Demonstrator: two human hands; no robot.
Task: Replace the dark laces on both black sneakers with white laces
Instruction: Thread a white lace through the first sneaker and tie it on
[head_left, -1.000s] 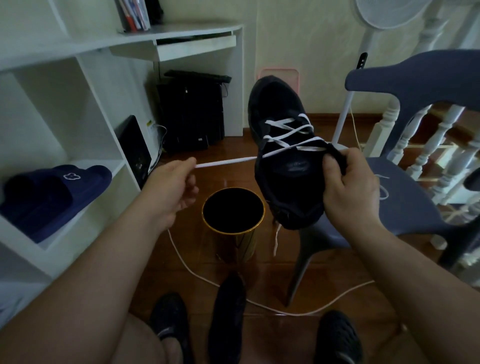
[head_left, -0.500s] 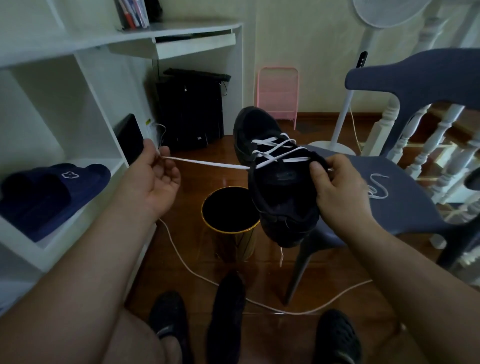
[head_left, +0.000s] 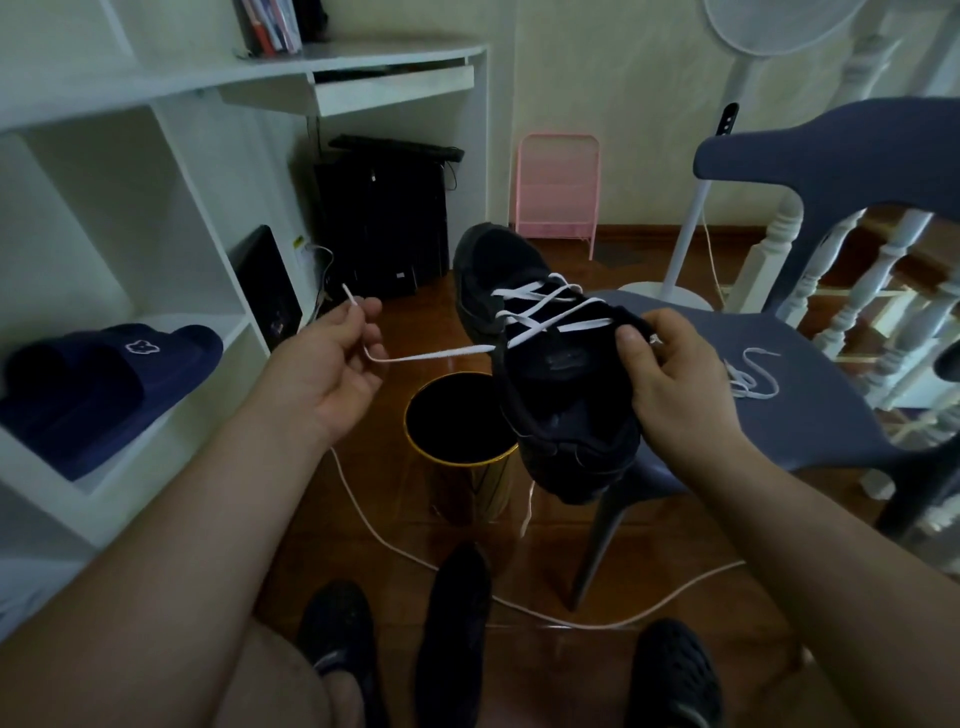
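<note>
- A white shelf unit (head_left: 171, 171) is standing at the left, with dark blue slippers (head_left: 98, 379) lying on a lower shelf
- A blue chair (head_left: 810, 395) is standing at the right, with a loose white lace (head_left: 756, 371) lying coiled on its seat
- A gold-rimmed bin (head_left: 457, 457) is sitting on the wood floor, below and just left of the raised shoe
- The shoe (head_left: 545, 358), black, is being held up over the chair's front edge, toe pointing away
- The right hand (head_left: 675, 384) is gripping the shoe's right collar, thumb pressing on top
- The left hand (head_left: 332, 358) is pinching the lace (head_left: 540, 312), fingers curled, the tip sticking up above them
- The lace is crossing the eyelets in white rows and running left from the shoe to the left hand
</note>
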